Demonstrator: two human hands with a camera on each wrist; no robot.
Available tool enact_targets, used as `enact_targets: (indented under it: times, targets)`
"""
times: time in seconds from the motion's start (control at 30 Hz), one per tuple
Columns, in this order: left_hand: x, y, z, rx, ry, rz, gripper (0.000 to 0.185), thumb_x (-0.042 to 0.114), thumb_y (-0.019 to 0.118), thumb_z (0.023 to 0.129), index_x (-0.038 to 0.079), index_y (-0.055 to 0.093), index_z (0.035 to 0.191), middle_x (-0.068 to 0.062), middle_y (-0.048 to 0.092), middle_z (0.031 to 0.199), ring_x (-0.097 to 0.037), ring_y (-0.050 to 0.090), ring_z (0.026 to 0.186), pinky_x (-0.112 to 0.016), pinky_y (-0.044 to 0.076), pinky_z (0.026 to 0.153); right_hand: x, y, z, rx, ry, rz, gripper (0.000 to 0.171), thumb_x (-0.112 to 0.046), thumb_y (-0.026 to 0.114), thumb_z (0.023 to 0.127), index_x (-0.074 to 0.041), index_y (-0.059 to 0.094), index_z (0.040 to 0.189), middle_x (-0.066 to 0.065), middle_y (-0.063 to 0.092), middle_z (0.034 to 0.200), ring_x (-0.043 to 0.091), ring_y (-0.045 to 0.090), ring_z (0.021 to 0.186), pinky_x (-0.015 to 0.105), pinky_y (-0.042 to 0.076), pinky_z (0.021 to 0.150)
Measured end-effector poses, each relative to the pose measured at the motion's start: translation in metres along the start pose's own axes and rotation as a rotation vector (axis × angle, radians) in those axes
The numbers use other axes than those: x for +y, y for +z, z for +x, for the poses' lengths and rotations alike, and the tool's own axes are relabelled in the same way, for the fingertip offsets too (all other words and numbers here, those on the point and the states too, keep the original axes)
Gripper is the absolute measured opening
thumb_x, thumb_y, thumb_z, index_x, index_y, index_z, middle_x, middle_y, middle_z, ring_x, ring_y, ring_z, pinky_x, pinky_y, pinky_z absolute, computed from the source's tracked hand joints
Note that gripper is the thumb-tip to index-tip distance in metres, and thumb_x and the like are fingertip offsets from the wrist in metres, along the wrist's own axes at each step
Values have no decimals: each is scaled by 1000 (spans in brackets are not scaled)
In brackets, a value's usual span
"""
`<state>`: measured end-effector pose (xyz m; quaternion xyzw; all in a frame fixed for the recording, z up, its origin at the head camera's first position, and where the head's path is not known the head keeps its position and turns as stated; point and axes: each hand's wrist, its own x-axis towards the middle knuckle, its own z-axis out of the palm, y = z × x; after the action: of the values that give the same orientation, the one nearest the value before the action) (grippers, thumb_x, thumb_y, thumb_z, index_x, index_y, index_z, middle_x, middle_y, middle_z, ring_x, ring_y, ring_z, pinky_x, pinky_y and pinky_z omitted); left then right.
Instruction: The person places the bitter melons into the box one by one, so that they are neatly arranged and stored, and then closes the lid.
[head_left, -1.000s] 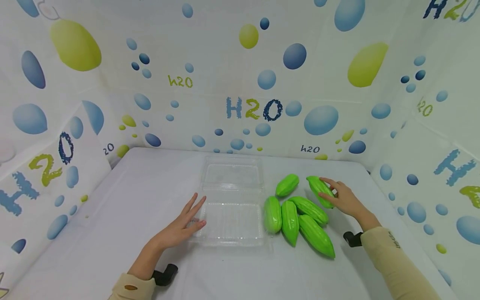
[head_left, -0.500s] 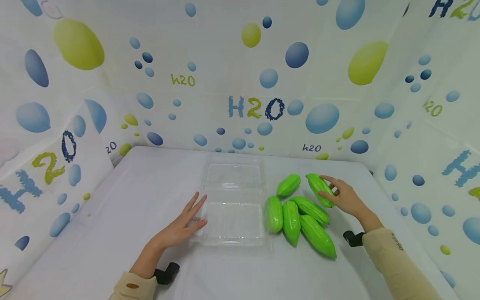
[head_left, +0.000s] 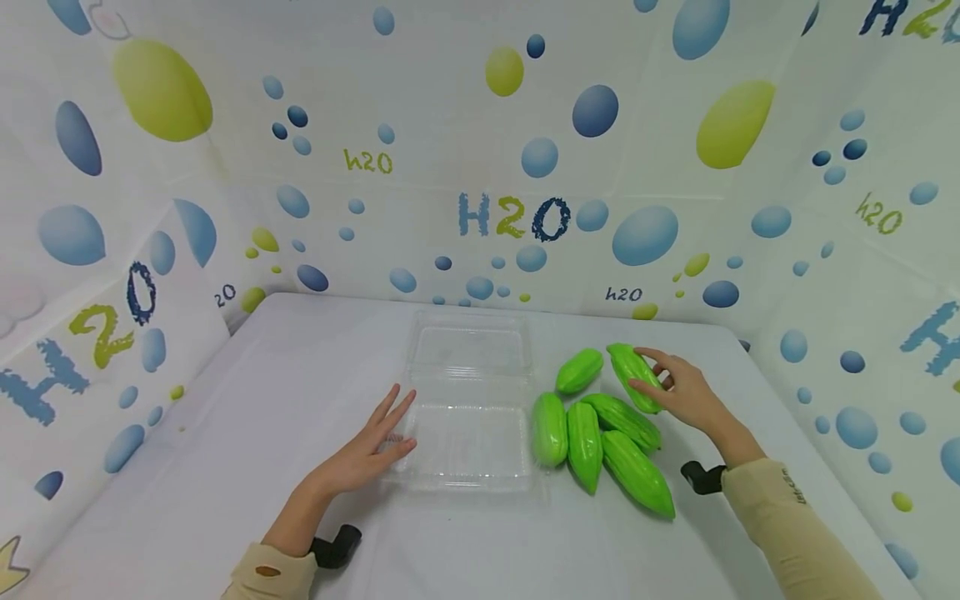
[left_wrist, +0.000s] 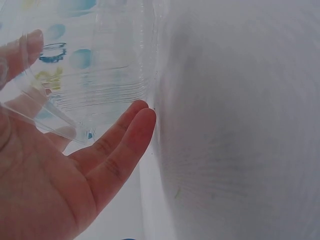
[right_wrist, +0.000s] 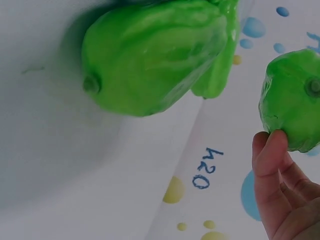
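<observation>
Gripping a green gourd beside "H2O" lettering, seemingly lifted

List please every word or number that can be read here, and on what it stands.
"H2O": back wall, large blue and green letters.
"h2o": back wall, small green.
"h2o": back wall, small dark, low right.
"H2O": left wall.
"h2o": right wall.
Print on the right sleeve: too small to read.
</observation>
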<state>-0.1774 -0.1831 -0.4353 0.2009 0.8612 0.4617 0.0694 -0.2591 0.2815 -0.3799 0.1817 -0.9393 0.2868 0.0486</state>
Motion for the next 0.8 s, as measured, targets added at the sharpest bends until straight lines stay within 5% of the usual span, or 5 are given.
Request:
enact_targets:
  times: [0.1, 0.8]
  targets:
    - [0, 0, 0, -3, 0, 2, 69, 30, 51, 95, 23, 8, 149, -14, -12, 151, -44, 15, 132, -66, 24, 94, -7, 0, 0, 9, -19, -5, 58, -36, 63, 86, -8, 45, 134, 11, 50, 91, 19, 48, 66, 30, 44, 54]
    - [5, -1, -1, -1, 4, 1, 68, 24, 52, 94, 21, 11, 148, -14, -10, 151, -46, 19, 131, -65, 28, 92, -31, 11, 6, 44, -75, -40, 56, -35, 63, 86, -9, 46, 132, 9, 52, 90, 16, 48, 66, 31, 43, 58]
